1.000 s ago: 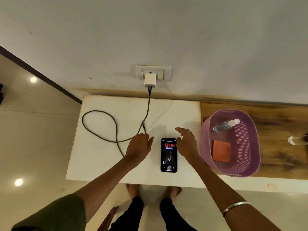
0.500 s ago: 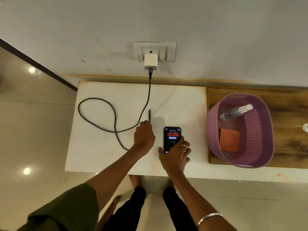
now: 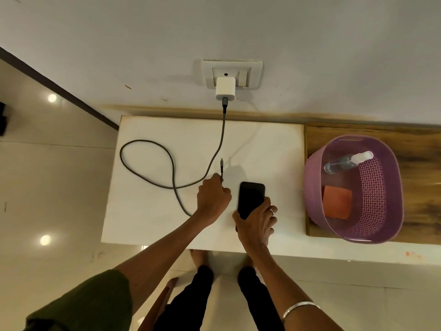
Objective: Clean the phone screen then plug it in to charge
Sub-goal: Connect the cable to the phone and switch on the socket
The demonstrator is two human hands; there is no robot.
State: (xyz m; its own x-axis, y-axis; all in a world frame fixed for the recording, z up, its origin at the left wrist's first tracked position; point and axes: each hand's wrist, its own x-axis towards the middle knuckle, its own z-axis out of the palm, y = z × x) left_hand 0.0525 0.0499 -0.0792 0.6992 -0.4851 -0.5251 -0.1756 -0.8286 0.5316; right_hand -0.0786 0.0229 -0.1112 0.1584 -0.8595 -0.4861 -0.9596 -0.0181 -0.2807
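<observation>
Head view. My right hand point(image 3: 256, 223) curls round the lower end of the phone point(image 3: 251, 199), thumb on its left edge and fingers on its right; the phone sits on or just above the white table point(image 3: 143, 211), screen dark. My left hand point(image 3: 213, 198) is closed round the free end of the charging cable point(image 3: 146, 168), whose connector tip point(image 3: 222, 163) sticks out beyond my knuckles, pointing away from me. The phone is likely rigid, smooth and slippery, with breakable glass, so it is best held by its side edges. The cable is limp and light; I would grip close behind the plug to steer it. The charger point(image 3: 225, 88) sits in the wall socket point(image 3: 253, 72). Well apart on the right, a purple basket point(image 3: 315, 187) on a wooden board point(image 3: 417, 177) holds a spray bottle point(image 3: 343, 162) and an orange cloth point(image 3: 336, 204). Nothing lies between plug and phone.
</observation>
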